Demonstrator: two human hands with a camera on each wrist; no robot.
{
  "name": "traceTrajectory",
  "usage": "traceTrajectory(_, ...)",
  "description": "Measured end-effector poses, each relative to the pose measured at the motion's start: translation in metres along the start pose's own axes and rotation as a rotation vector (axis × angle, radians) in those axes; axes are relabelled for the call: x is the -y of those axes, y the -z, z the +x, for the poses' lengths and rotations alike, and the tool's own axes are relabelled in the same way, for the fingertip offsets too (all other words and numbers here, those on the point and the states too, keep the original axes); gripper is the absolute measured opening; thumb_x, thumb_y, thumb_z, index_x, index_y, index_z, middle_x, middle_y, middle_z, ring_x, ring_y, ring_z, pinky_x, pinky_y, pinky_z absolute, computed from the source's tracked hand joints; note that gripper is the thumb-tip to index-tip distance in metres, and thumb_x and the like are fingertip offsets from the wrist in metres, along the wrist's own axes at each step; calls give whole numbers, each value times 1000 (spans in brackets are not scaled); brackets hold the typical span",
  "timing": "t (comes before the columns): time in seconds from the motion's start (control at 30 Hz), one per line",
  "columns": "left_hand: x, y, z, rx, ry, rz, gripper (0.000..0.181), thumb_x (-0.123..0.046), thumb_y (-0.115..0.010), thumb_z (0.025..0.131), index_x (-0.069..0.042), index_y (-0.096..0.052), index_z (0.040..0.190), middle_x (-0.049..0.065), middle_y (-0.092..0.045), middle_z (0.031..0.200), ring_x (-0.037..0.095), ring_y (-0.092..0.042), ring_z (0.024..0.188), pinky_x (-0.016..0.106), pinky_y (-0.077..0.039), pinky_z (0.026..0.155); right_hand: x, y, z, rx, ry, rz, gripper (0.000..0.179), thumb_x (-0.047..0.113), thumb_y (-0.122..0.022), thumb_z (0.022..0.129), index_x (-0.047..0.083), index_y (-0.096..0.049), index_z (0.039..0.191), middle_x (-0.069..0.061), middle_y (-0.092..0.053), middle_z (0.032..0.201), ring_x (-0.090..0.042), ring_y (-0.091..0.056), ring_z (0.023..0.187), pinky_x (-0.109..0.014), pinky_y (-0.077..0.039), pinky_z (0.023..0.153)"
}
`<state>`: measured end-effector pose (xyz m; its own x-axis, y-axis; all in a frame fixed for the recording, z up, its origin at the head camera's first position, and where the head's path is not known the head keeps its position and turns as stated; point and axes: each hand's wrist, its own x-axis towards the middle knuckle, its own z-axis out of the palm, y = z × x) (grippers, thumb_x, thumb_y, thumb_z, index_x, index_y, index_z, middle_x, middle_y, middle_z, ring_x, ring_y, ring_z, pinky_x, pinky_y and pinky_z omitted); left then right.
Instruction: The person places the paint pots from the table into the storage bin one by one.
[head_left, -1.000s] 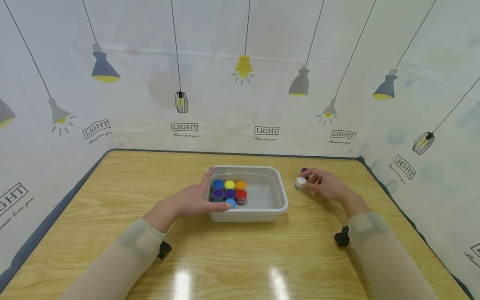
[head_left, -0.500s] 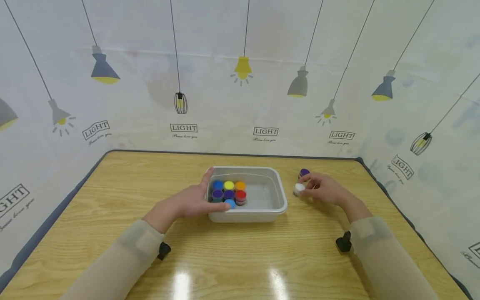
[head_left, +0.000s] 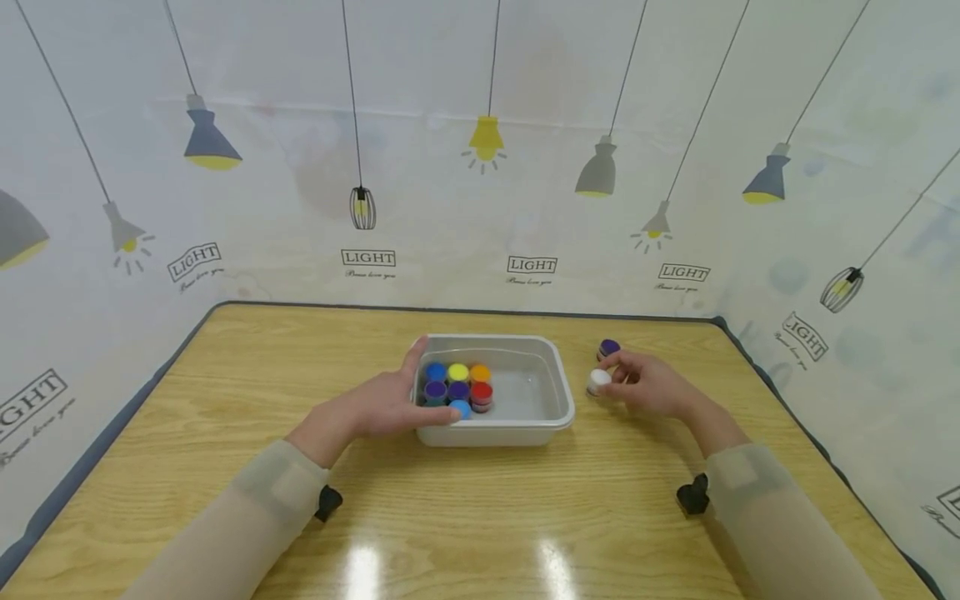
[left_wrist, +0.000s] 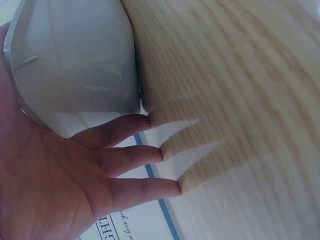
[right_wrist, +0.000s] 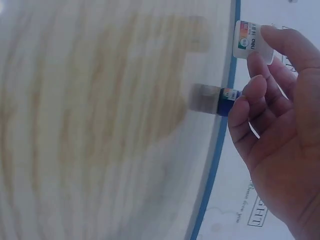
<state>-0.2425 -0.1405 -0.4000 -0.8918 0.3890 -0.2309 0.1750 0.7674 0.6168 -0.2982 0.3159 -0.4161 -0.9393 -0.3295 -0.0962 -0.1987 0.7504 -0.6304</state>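
Observation:
My left hand rests against the left end of a white plastic tub, thumb over the front rim and another finger at the back corner. In the left wrist view, the other fingers extend straight below the tub's wall. Several small paint jars with coloured lids, among them a yellow one and a red one, stand grouped in the tub's left half. Right of the tub, my right hand pinches a white paint jar between thumb and fingers; the right wrist view shows it raised off the table.
A purple-lidded paint jar stands on the wooden table just behind the right hand's fingertips. A wall covering printed with lamps rises behind the table's back edge and along both sides.
The right hand has drawn the white jar slightly toward me, away from the purple jar, which shows more fully now. The left hand and tub have stayed in place.

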Motion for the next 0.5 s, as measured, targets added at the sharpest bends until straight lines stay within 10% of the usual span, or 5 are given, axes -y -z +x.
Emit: traceTrajectory(0.5, 1, -1, 2, 2, -3, 4, 137, -83, -70, 89, -23, 17, 176, 33, -49, 164, 43, -62, 141, 61, -43, 124, 55, 13, -19, -71, 238, 80, 30, 25, -83, 101, 17, -73, 129, -5, -72, 100, -17, -57, 76, -27, -48, 66)
